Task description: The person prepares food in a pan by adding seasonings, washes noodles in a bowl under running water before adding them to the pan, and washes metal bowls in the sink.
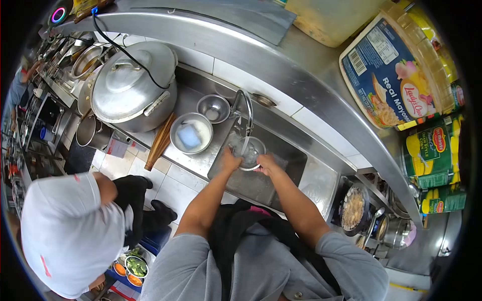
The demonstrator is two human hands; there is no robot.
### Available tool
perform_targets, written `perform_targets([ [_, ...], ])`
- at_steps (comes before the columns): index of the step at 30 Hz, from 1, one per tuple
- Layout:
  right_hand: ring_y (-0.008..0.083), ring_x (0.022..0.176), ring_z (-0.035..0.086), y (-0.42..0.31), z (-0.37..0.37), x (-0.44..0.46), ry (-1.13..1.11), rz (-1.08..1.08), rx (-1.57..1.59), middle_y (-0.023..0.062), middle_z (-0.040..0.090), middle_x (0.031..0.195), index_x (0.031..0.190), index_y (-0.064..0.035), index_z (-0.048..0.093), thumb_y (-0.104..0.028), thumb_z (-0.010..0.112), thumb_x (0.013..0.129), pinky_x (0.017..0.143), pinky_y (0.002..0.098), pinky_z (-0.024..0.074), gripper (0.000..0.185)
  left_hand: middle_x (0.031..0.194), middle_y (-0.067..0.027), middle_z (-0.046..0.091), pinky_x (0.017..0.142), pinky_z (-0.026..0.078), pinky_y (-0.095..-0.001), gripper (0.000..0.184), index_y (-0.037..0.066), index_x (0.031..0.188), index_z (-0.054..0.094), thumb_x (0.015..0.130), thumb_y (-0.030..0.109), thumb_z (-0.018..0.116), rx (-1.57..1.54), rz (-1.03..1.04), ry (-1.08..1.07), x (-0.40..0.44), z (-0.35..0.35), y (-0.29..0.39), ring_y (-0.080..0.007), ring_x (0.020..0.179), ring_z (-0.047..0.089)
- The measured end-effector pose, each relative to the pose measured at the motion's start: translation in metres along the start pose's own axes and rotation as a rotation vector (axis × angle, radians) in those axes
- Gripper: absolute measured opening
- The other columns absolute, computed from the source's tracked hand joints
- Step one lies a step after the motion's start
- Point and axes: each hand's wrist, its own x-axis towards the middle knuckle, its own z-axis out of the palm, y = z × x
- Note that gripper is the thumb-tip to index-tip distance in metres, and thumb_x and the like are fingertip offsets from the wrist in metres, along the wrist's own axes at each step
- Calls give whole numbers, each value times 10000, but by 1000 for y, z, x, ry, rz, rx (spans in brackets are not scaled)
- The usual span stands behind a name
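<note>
Over the sink (296, 173), a round metal bowl (256, 149) is held beneath the curved faucet (248, 113), and water runs into it. My left hand (231, 161) grips the bowl's left side. On the right, my right hand (267, 163) has its fingers closed around the rim. Left of the sink stands a larger metal bowl (176, 131) with whitish, foamy liquid and a light blue sponge (189, 136) in it. Behind that, close to the faucet, sits a small steel bowl (214, 109).
A big lidded pot (131, 83) and a bundle of wooden sticks (160, 140) are on the left counter. A pan of food (354, 208) is at right. Overhead runs a steel shelf (281, 65) with a mayonnaise tub (391, 75). A person in white (75, 220) stands at my left.
</note>
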Motion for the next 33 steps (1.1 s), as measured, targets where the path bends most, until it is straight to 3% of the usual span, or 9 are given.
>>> perform_targets([
  [2, 356, 904, 694, 15, -15, 27, -236, 228, -250, 206, 648, 1024, 992, 9, 593, 53, 541, 713, 604, 424, 612, 287, 1212, -202, 610, 909, 508, -431, 539, 15, 1201, 585, 714, 177, 751, 508, 382, 90, 0, -26, 33, -336, 1040, 645],
  [3, 356, 904, 694, 15, -16, 23, -235, 230, -250, 206, 648, 1024, 992, 9, 593, 53, 541, 713, 604, 424, 612, 287, 1212, -202, 610, 909, 508, -431, 539, 15, 1201, 585, 714, 177, 751, 507, 380, 87, 12, -26, 34, -336, 1040, 645],
  [5, 340, 821, 711, 10, -16, 9, -334, 258, -225, 181, 654, 911, 836, 3, 558, 36, 545, 707, 547, 338, 587, 133, 1214, -169, 626, 916, 495, -460, 526, 96, 1214, 607, 753, 306, 748, 738, 821, -221, 36, -22, 32, -358, 1066, 626],
  [8, 243, 627, 629, -1, -29, 7, -515, 338, -228, 101, 585, 688, 773, -28, 584, 4, 587, 713, 580, 341, 538, 68, 1140, -164, 662, 913, 490, -464, 468, 131, 1199, 632, 824, 409, 669, 942, 622, -408, 26, -23, 73, -351, 1052, 633],
  [11, 222, 612, 619, 8, -43, 28, -583, 386, -212, 80, 570, 636, 711, -53, 583, -10, 592, 709, 556, 326, 516, 44, 1064, -168, 685, 894, 497, -476, 436, 192, 1179, 652, 859, 485, 606, 908, 571, -401, 20, -17, 89, -343, 1016, 650],
  [15, 207, 580, 594, 5, -45, 26, -565, 369, -206, 66, 558, 627, 674, -61, 569, -9, 584, 705, 531, 318, 500, 62, 1057, -167, 688, 876, 503, -489, 427, 229, 1184, 651, 875, 510, 566, 937, 711, -384, 16, -9, 87, -346, 992, 660],
  [18, 275, 617, 678, 0, -46, 18, -504, 283, -216, 68, 551, 658, 701, -36, 541, -6, 552, 707, 473, 291, 534, 32, 1038, -160, 694, 866, 509, -497, 427, 230, 1185, 650, 877, 509, 554, 1035, 735, -337, 8, -11, 94, -351, 969, 668],
  [26, 181, 621, 598, -4, -51, 15, -478, 259, -261, 68, 575, 788, 999, -52, 541, -18, 586, 705, 550, 316, 558, 300, 961, -169, 702, 805, 534, -490, 371, 194, 1112, 689, 829, 431, 648, 812, 809, -323, 18, -8, 82, -375, 917, 668],
  [33, 177, 617, 601, -17, -48, -1, -483, 254, -297, 61, 581, 749, 887, -54, 568, -36, 590, 711, 530, 302, 549, 179, 980, -192, 696, 846, 523, -482, 402, 205, 1132, 685, 830, 468, 652, 856, 739, -298, 7, -13, 90, -401, 945, 655],
])
